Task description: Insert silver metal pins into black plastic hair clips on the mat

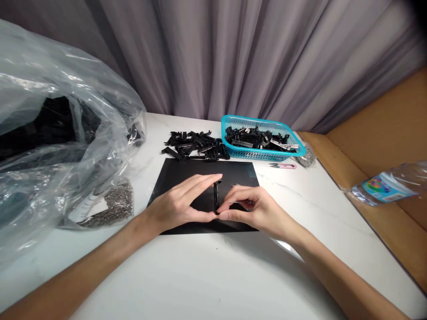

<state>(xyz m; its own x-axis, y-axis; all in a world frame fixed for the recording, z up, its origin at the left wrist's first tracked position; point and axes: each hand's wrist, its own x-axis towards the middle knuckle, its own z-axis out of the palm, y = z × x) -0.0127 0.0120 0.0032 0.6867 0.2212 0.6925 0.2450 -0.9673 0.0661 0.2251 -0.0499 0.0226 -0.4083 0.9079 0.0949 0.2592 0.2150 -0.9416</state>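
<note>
Over a black mat [183, 178], my left hand [183, 200] holds a narrow black plastic part [216, 195] upright, fingers at its top end and thumb at its bottom. My right hand [248, 204] is closed, thumb and fingertips pinched at the lower end of the same part. A thin metal strip or pin [237, 202] sticks out across the right fingers; its full shape is hidden. Behind the mat lies a loose pile of similar black plastic parts [196, 144]. What sits between the right fingertips is too small to make out.
A blue basket [256, 155] holds black parts and metal strips, with pink thread snips [283, 166] before it. A bag of small metal pieces [115, 204] and a large clear plastic bag [110, 102] stand left. A bottle [387, 186] lies right, by a cardboard wall [383, 115].
</note>
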